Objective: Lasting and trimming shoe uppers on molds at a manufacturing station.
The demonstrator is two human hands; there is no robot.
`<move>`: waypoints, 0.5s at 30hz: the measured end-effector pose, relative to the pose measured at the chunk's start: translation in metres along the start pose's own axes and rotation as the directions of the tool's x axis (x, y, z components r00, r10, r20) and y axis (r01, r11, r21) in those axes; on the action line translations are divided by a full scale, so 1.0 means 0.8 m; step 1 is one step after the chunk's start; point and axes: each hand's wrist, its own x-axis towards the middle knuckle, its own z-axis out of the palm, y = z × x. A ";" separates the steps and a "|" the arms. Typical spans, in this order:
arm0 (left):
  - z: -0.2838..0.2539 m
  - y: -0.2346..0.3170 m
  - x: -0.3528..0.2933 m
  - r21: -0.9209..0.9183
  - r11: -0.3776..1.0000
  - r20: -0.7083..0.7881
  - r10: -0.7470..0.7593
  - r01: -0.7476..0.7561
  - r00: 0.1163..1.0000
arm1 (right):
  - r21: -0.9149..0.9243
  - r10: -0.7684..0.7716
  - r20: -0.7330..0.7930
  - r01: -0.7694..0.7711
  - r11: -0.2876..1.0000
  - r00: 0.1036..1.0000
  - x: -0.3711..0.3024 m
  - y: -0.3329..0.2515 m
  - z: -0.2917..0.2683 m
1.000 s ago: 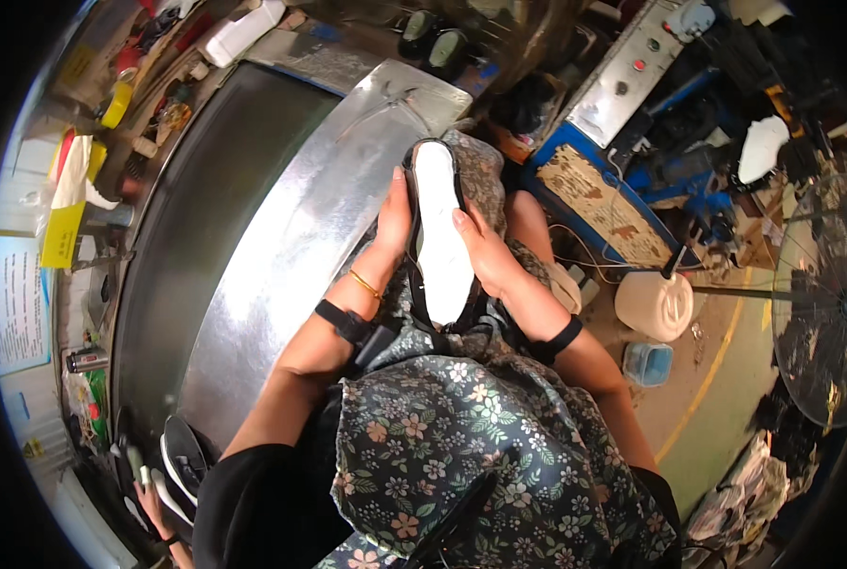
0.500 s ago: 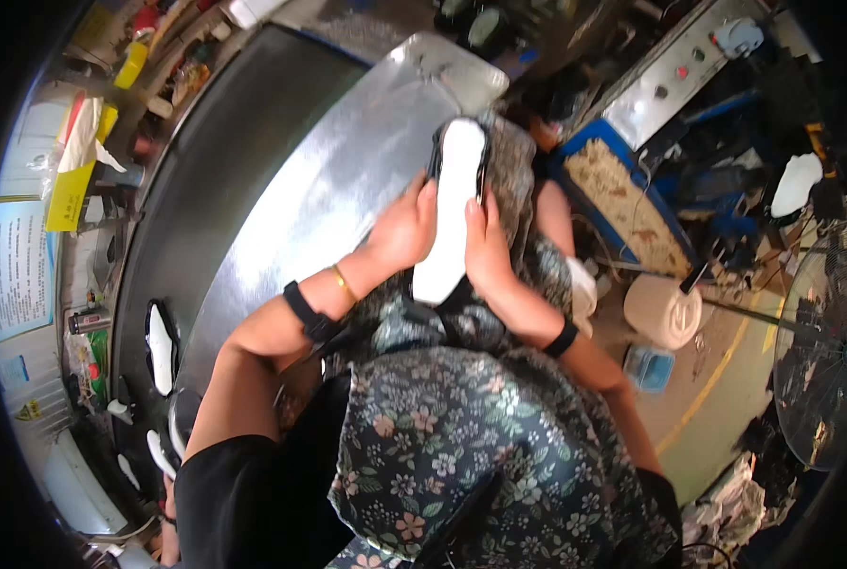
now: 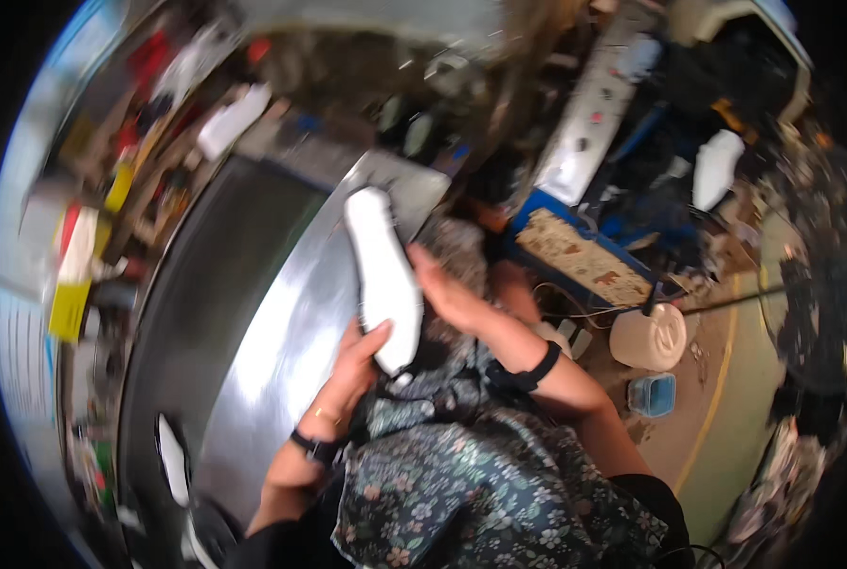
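Observation:
A white shoe sole lies lengthwise in front of me above the metal table edge, its narrower end pointing away. My left hand grips its near left side, with the thumb laid over the white face. Beside the right edge is my right hand, its fingers stretched out flat; blur hides whether they touch the sole. Whatever is beneath the sole is hidden. A floral apron covers my lap.
A shiny metal tabletop borders a dark belt on the left, where another white sole lies. To the right stand a blue-framed tray, a cream jug and a blue plastic tub. A fan is farther right.
The sole has shifted left and nearer, and appears turned end for end. My left hand has moved to its near end; my right hand's fingers now stretch along its right side. The view has swung.

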 end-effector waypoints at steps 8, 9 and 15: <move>-0.083 0.021 0.008 0.969 -0.039 -0.205 0.423 0.243 0.883 | -0.918 -0.540 -0.368 -0.389 0.081 0.757 -0.040 -0.230 -0.314; -0.092 0.014 0.000 0.953 -0.243 -0.060 0.428 0.179 0.902 | -0.776 -0.561 -0.448 -0.614 -0.143 0.696 -0.055 -0.249 -0.352; -0.100 0.000 -0.022 0.992 -0.091 0.117 0.380 -0.089 0.918 | -0.456 -0.426 -0.836 -0.869 0.192 0.345 -0.097 -0.236 -0.429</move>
